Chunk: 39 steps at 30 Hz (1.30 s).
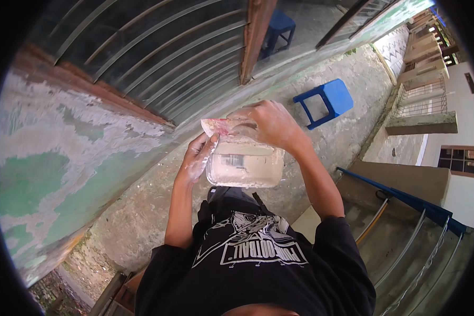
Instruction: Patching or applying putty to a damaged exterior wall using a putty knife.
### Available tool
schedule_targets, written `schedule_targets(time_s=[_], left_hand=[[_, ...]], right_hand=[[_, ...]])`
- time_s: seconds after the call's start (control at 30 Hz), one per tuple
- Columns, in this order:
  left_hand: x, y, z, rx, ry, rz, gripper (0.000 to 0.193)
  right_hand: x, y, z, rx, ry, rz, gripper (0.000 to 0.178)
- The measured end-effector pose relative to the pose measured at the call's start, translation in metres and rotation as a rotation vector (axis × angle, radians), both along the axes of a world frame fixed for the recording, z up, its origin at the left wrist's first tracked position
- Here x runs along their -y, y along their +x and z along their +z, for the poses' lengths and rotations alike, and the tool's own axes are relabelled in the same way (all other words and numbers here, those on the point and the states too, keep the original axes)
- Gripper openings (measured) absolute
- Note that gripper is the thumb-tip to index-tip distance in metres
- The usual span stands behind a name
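A rectangular plastic tub (245, 179), smeared with whitish putty, is held up in front of my body. My left hand (197, 158), white with putty, grips the tub's left side, its fingertips close to the scraper. Over the tub's far edge, my right hand (271, 125) is closed on a flat putty scraper (218, 127) with red and whitish smears. Part of the scraper is hidden under the right fingers, which are also dusted white.
On the left stands a wall (34, 179) with peeling green paint and grey patches, below a louvred window (158, 58). A blue plastic stool (338, 97) is on the concrete floor (142, 203). A blue-framed rack with metal rods (416, 203) is at right.
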<state>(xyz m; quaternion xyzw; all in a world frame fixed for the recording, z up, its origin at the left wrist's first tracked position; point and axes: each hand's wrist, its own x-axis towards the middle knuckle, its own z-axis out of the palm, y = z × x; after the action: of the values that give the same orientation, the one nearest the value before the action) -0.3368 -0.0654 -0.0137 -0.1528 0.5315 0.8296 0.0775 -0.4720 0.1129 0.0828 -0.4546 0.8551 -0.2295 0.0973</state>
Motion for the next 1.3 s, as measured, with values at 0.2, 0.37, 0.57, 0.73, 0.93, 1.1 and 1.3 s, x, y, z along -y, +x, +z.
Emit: schedule_targets(time_s=[0.2,0.37,0.57,0.73,0.93,1.1,1.3], left_hand=[[-0.090,-0.128,0.009,-0.008,-0.046,-0.113,0.040],[-0.184,-0.222,0.003,0.025,-0.086,-0.250,0.041],[-0.306,-0.315,-0.021,0.075,-0.072,-0.294,0.046],[-0.371,-0.386,-0.054,0.078,-0.116,-0.368,0.048],[-0.452,-0.490,-0.099,0.046,-0.170,-0.487,0.057],[-0.487,-0.584,-0.223,0.027,-0.222,-0.681,0.056],[-0.547,-0.675,-0.347,-0.013,-0.283,-0.807,0.041]], right_hand=[[-0.117,-0.083,0.008,-0.002,-0.259,-0.272,0.026],[-0.244,-0.128,-0.016,-0.174,-0.587,-0.654,0.022],[-0.375,-0.169,-0.087,0.212,-1.026,-1.084,0.026],[-0.434,-0.214,-0.136,0.380,-1.108,-1.236,0.028],[-0.498,-0.275,-0.187,0.394,-1.100,-1.396,0.028],[-0.532,-0.334,-0.273,0.453,-1.054,-1.549,0.029],[-0.567,-0.395,-0.417,0.623,-1.124,-1.714,0.029]])
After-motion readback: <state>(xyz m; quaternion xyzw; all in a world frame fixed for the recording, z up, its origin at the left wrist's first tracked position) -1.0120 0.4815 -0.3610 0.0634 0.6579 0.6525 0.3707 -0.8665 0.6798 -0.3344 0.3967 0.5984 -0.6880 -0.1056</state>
